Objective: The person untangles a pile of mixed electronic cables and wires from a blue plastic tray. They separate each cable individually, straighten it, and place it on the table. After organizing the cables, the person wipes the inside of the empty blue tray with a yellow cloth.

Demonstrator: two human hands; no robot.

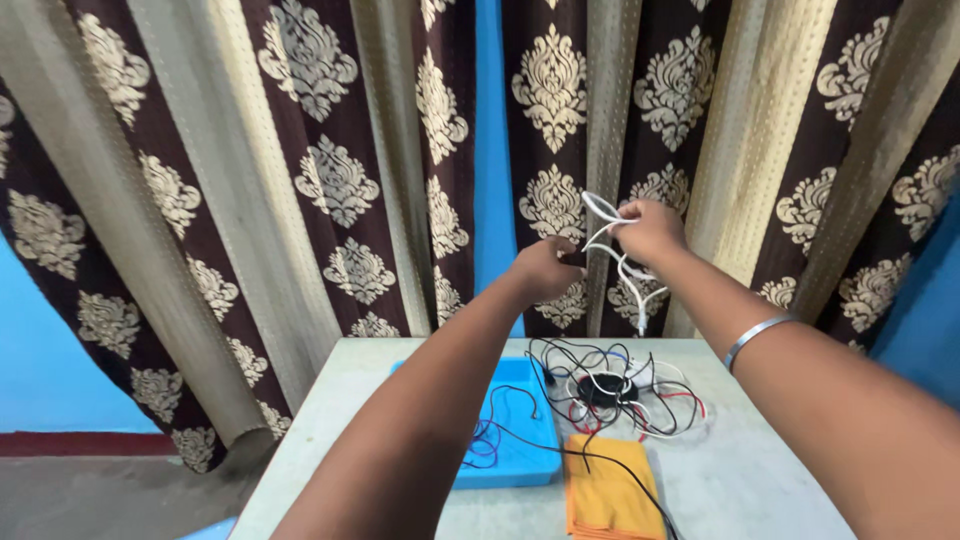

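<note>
Right hand (650, 232) is pinching a looped white cable (615, 255) held in the air; left hand (545, 268), at its 8 o'clock, is gripping the same cable, fingers closed. Lying below at 6 o'clock: grey table (760, 470), blue tray (515, 440), orange cloth (610, 490), tangled wire pile (610, 390).

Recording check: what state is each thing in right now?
White cable: lifted, looped between both hands.
Left hand: closed on the cable.
Right hand: gripping the cable's loops.
Cable pile: tangled on the table.
Blue tray: lying flat.
Orange cloth: folded.
Curtains: drawn.
</note>
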